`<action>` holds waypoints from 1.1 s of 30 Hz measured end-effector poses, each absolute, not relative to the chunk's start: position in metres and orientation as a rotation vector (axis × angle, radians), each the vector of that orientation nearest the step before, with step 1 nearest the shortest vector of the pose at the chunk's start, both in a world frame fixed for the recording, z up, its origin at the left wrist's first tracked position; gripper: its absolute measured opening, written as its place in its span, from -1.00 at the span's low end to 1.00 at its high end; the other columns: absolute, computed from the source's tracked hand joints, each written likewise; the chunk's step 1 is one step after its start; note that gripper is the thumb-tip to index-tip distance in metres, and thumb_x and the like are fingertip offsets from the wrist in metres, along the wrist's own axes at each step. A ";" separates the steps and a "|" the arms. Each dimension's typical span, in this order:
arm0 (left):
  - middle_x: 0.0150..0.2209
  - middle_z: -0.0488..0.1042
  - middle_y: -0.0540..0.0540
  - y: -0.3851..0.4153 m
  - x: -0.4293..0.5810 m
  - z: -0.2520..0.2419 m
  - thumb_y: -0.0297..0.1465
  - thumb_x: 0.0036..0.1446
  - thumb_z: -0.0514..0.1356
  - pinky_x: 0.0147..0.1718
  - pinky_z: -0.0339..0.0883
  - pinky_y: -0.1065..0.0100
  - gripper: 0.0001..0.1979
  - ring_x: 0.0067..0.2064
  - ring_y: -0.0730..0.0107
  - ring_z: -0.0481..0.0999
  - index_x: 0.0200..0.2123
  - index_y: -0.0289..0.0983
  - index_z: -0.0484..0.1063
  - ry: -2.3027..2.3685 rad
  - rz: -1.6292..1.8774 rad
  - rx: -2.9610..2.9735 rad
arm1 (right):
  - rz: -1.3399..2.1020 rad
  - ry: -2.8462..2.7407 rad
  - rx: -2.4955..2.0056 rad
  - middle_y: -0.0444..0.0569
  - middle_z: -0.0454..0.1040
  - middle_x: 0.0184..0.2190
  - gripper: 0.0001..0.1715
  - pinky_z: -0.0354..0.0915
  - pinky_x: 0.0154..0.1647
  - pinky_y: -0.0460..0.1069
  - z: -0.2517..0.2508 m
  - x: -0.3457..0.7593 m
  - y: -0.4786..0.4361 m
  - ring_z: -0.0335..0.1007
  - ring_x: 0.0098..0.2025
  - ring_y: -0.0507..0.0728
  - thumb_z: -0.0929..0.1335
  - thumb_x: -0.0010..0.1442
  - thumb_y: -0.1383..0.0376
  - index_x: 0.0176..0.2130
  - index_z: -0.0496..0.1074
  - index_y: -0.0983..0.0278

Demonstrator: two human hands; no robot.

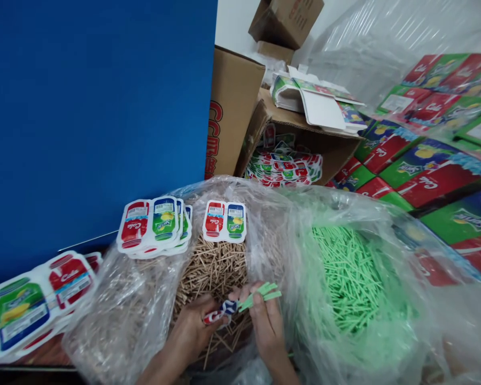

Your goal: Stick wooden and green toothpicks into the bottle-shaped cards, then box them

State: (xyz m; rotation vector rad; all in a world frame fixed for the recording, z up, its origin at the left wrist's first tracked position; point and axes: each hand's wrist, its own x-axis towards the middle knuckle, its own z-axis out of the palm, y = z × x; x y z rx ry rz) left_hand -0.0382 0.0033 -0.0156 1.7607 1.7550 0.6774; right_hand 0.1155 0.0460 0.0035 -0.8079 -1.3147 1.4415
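My left hand is closed around a small printed packet with red, blue and white showing, partly hidden by the fingers. My right hand pinches several light green paper sticks. Their lower ends meet the packet's near edge; whether they are inside it I cannot tell. Both hands are above a clear bag of brown sticks. One flat Cola and Sprite packet lies at the top of these sticks, and a stack of similar packets sits to its left.
At right is a clear bag of green sticks. More packets lie at far left, beside a blue panel. Behind stands an open carton holding many packets. Printed Cola and Sprite boxes are stacked at right under plastic film.
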 end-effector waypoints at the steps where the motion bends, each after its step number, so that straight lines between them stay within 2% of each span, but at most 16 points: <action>1: -0.54 0.38 0.01 0.003 -0.038 -0.016 -0.43 0.10 0.20 -0.48 0.21 0.46 -0.77 -0.48 0.39 0.43 -0.59 -0.30 0.36 1.747 0.666 1.779 | 1.426 -1.308 -0.798 -0.07 0.40 -0.35 -0.78 0.30 -0.12 0.07 0.005 0.115 0.046 0.38 -0.22 0.12 0.15 0.33 0.17 -0.26 0.31 0.15; 9: -0.47 0.45 -0.05 0.005 -0.035 -0.014 -0.45 0.10 0.17 -0.43 0.25 0.45 -0.88 -0.42 0.35 0.47 -0.46 -0.32 0.45 1.664 0.663 1.745 | 1.304 -1.517 -0.759 -0.06 0.41 -0.31 -0.73 0.22 0.07 0.13 0.004 0.109 0.038 0.37 -0.18 0.10 0.09 0.36 0.27 -0.25 0.31 0.18; 13: -0.51 0.42 -0.03 0.005 -0.035 -0.013 -0.43 0.10 0.16 -0.46 0.23 0.44 -0.84 -0.45 0.36 0.45 -0.51 -0.32 0.42 1.660 0.676 1.759 | 1.335 -1.509 -0.796 -0.05 0.43 -0.30 -0.70 0.24 0.07 0.12 0.002 0.109 0.032 0.37 -0.17 0.09 0.09 0.36 0.25 -0.24 0.33 0.18; 17: -0.53 0.41 -0.02 0.005 -0.035 -0.010 -0.43 0.14 0.10 -0.48 0.24 0.44 -0.79 -0.47 0.37 0.44 -0.53 -0.30 0.40 1.682 0.691 1.725 | 1.301 -1.522 -0.918 -0.06 0.48 -0.31 -0.70 0.12 0.17 0.11 0.004 0.109 0.030 0.39 -0.17 0.09 0.13 0.34 0.20 -0.29 0.36 0.19; 19: -0.51 0.42 -0.04 0.005 -0.036 -0.012 -0.48 0.11 0.08 -0.48 0.26 0.43 -0.82 -0.47 0.36 0.44 -0.51 -0.30 0.41 1.676 0.677 1.781 | 1.296 -1.482 -1.001 -0.07 0.51 -0.35 -0.69 0.17 0.12 0.10 0.004 0.108 0.032 0.43 -0.21 0.11 0.16 0.32 0.14 -0.32 0.37 0.18; 21: -0.46 0.46 -0.07 0.003 -0.037 -0.017 -0.58 0.04 0.06 -0.42 0.32 0.41 -0.82 -0.41 0.33 0.47 -0.44 -0.28 0.43 1.637 0.660 1.882 | 1.336 -1.400 -1.116 -0.08 0.53 -0.41 -0.67 0.29 -0.02 0.09 0.002 0.106 0.036 0.46 -0.26 0.14 0.18 0.28 0.07 -0.36 0.37 0.16; 23: -0.38 0.49 -0.09 0.001 -0.037 -0.023 -0.67 -0.05 0.02 -0.32 0.36 0.37 -0.72 -0.31 0.29 0.49 -0.37 -0.26 0.44 1.614 0.647 1.968 | 1.380 -1.339 -1.224 -0.08 0.54 -0.45 -0.66 0.33 -0.12 0.10 0.000 0.105 0.041 0.48 -0.28 0.18 0.21 0.23 0.02 -0.39 0.38 0.14; 27: -0.29 0.52 -0.11 -0.004 -0.036 -0.030 -0.74 -0.12 -0.02 -0.21 0.40 0.32 -0.59 -0.24 0.27 0.50 -0.29 -0.26 0.43 1.641 0.617 2.112 | 1.392 -1.315 -1.266 -0.05 0.56 -0.43 -0.68 0.33 -0.13 0.12 -0.001 0.102 0.047 0.49 -0.27 0.23 0.24 0.18 0.00 -0.38 0.42 0.13; 33: -0.37 0.53 -0.17 -0.007 -0.031 -0.030 -0.75 -0.03 -0.01 -0.32 0.45 0.25 -0.67 -0.36 0.21 0.52 -0.32 -0.33 0.42 1.657 0.650 2.444 | 1.405 -1.288 -1.256 -0.10 0.56 -0.49 -0.73 0.34 -0.17 0.08 0.006 0.093 0.048 0.50 -0.37 0.19 0.26 0.17 0.05 -0.38 0.38 0.15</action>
